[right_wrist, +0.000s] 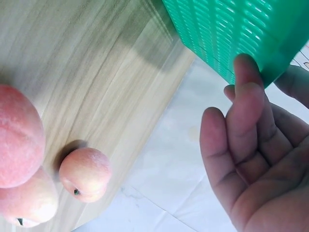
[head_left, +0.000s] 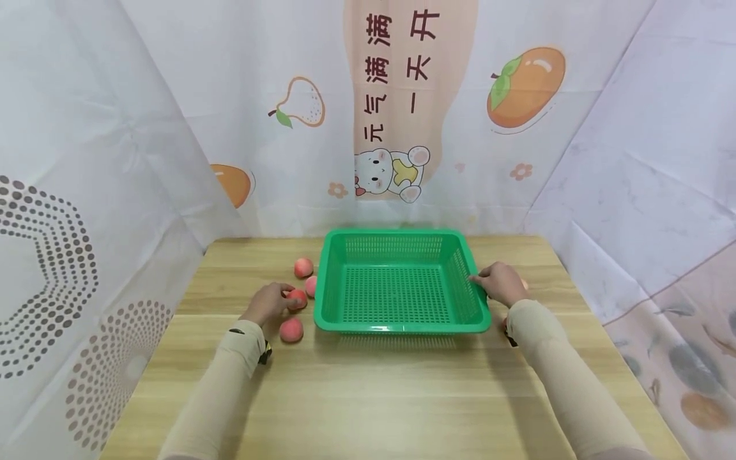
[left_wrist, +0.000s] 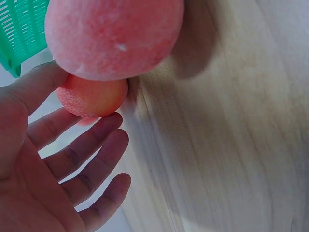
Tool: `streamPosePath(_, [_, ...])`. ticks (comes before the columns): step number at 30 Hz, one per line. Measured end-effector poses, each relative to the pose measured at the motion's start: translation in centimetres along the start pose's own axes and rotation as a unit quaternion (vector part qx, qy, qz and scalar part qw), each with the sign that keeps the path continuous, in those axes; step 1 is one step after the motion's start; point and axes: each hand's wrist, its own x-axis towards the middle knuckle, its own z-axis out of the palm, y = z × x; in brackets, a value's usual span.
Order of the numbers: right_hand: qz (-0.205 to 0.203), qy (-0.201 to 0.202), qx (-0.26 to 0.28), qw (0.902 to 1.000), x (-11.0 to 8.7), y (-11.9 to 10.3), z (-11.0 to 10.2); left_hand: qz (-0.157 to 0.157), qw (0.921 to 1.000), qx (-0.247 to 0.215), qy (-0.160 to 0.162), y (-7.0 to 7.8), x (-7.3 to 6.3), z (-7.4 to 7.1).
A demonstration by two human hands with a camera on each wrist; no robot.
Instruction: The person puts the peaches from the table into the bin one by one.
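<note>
A green plastic basket (head_left: 397, 328) with slotted walls stands on the table, and nothing lies in it. My right hand (head_left: 501, 284) pinches its right rim, with fingers against the outer wall (right_wrist: 217, 43) and the thumb over the edge. Left of the basket, my left hand (head_left: 271, 303) holds a red-orange peach (left_wrist: 94, 96) between thumb and fingers, low at the tabletop. A pinkish-red peach (head_left: 291, 329) lies just in front of that hand. Behind it lie another peach (head_left: 303, 268) and a pink peach (head_left: 311, 286) partly covered by the basket.
Beside my right hand are several peaches, mostly hidden in the head view; the right wrist view shows a red one (right_wrist: 19, 137), a pale one (right_wrist: 34, 198) and a small one (right_wrist: 85, 174). The wooden table (head_left: 391, 396) meets a printed curtain (head_left: 259, 96) at the back.
</note>
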Motion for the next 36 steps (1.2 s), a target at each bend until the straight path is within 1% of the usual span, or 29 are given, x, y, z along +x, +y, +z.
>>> streamPosePath(5, [-0.007,-0.004,-0.004,1.0000,-0.3,-0.2,0.4,-0.010,0.9999,0.000,0.007,-0.4,-0.6,0.6])
streamPosePath(8, [-0.008,-0.012,-0.002,0.9999,-0.6,-0.3,0.5,-0.024,0.9997,-0.003,0.006,-0.5,-0.9,0.8])
streamPosePath(11, [-0.010,-0.012,0.003,0.9999,-0.9,-0.3,0.6,-0.019,0.9998,-0.002,0.002,-0.4,-1.0,0.8])
streamPosePath(15, [-0.013,-0.003,0.008,0.9999,-1.0,-0.2,0.6,-0.010,0.9999,0.006,0.007,-0.3,-1.0,0.1])
streamPosePath(19, [-0.011,0.001,0.005,0.9999,-1.0,-0.3,0.6,-0.018,0.9993,0.020,0.025,-0.1,-0.8,-1.4])
streamPosePath(22, [-0.009,0.001,0.001,1.0000,-0.9,-0.5,0.5,-0.022,0.9983,0.013,0.052,0.5,-0.5,-2.7])
streamPosePath(24, [-0.009,0.001,0.000,1.0000,-0.9,-0.6,0.4,-0.015,0.9971,0.008,0.075,1.2,-0.2,-3.4])
streamPosePath(27, [-0.004,0.005,0.002,1.0000,-0.8,-0.6,0.2,0.000,0.9946,-0.016,0.102,2.3,0.3,-4.1])
streamPosePath(31, [-0.009,0.016,0.010,0.9998,-0.8,-0.6,0.1,0.018,0.9902,-0.048,0.130,3.9,0.8,-4.5])
streamPosePath(34, [-0.014,0.018,0.010,0.9997,-0.8,-0.5,0.1,0.038,0.9856,-0.058,0.154,5.1,1.3,-4.5])
streamPosePath(36, [-0.013,0.016,0.010,0.9997,-0.7,-0.4,0.2,0.049,0.9833,-0.070,0.160,5.9,1.6,-4.5])
